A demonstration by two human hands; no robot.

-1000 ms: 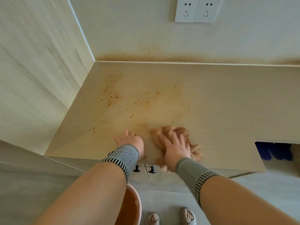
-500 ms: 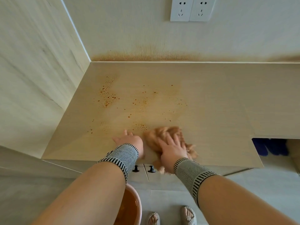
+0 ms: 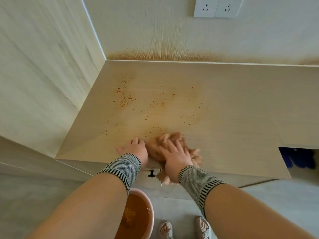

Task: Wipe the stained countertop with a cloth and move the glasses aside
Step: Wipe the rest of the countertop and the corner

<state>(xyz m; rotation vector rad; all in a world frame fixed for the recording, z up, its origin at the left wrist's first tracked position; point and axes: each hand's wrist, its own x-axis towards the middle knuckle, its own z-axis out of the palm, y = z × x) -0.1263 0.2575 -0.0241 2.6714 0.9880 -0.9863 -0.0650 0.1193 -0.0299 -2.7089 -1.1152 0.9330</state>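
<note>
Cloth [image 3: 172,144], tan and fluffy, is lying bunched under the right hand [image 3: 176,156] at the near edge of the countertop [image 3: 241,109], one end hanging over it. That hand is pressing it with fingers spread flat. Just left of it, the left hand [image 3: 135,149] is resting flat on the surface, holding nothing. Orange stains [image 3: 124,97] are sitting beyond both hands.

Left hand [image 3: 135,149], right hand [image 3: 176,156] flat
</note>
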